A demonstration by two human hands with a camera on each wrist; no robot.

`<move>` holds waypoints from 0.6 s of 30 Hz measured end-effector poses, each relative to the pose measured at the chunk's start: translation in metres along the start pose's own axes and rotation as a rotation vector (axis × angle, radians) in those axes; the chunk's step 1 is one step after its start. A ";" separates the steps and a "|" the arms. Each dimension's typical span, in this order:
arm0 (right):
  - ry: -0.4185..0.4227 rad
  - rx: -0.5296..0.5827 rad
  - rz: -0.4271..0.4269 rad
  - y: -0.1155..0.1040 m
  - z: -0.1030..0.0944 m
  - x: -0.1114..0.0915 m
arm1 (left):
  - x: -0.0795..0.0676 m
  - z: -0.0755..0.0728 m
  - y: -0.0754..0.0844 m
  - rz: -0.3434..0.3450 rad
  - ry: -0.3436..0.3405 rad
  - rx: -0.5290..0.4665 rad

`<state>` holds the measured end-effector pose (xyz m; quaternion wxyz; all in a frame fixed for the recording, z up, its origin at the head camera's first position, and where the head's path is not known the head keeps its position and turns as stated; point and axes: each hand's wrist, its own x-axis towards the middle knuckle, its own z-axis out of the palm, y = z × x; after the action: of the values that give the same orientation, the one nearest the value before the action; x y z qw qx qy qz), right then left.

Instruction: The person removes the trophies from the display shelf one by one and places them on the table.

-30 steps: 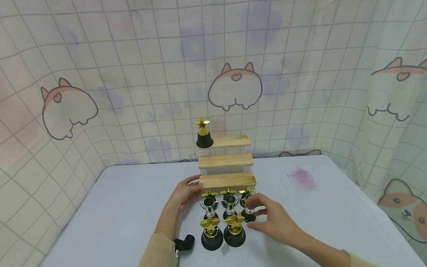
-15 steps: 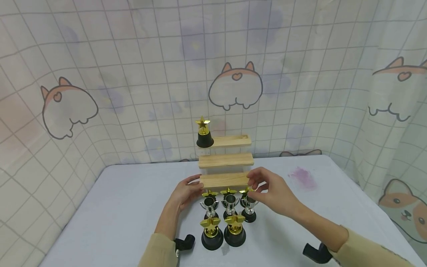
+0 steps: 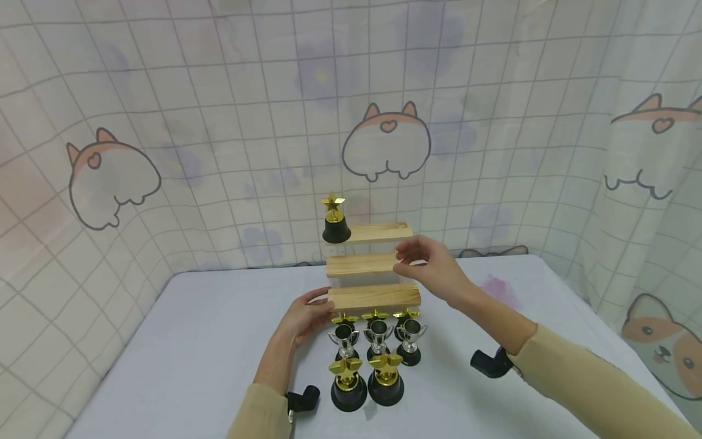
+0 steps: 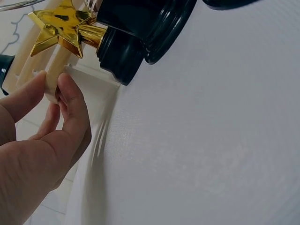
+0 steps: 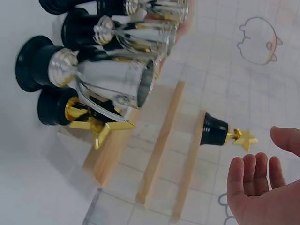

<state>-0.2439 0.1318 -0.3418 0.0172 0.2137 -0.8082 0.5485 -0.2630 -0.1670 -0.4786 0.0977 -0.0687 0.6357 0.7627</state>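
A three-step wooden display rack (image 3: 373, 297) stands at the table's back. Thumb and fingers of my left hand (image 3: 309, 317) pinch the left end of its lowest plank, seen close up in the left wrist view as a plank end (image 4: 52, 84). On the top plank, at the left, stands a gold star trophy (image 3: 336, 230). My right hand (image 3: 430, 271) is raised near the right end of the middle plank, holding nothing; its fingers are loosely bent, thumb apart. In front of the rack, silver cup trophies (image 3: 378, 332) stand in a row.
Two gold star trophies with black bases, a left one (image 3: 348, 390) and a right one (image 3: 386, 389), stand nearest the camera. More gold star trophies (image 3: 406, 316) stand between the cups and the rack. A white cloth covers the table (image 3: 219, 366); a patterned curtain (image 3: 247, 152) hangs behind.
My right hand has moved from beside the right silver cup, up and away, to the middle plank's right end. The left hand and the trophies have stayed in place.
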 end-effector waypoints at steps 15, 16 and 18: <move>0.036 -0.011 0.014 -0.007 0.019 0.065 | -0.001 0.000 0.001 0.001 -0.002 -0.003; 0.036 -0.008 0.015 -0.006 0.021 0.069 | -0.002 0.001 0.001 0.000 -0.002 -0.003; 0.033 0.004 0.018 -0.004 0.024 0.076 | -0.001 0.001 0.001 -0.004 -0.004 -0.004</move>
<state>-0.3068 0.0841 -0.3275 0.0254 0.1974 -0.8085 0.5538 -0.2619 -0.1665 -0.4769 0.1002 -0.0685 0.6337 0.7640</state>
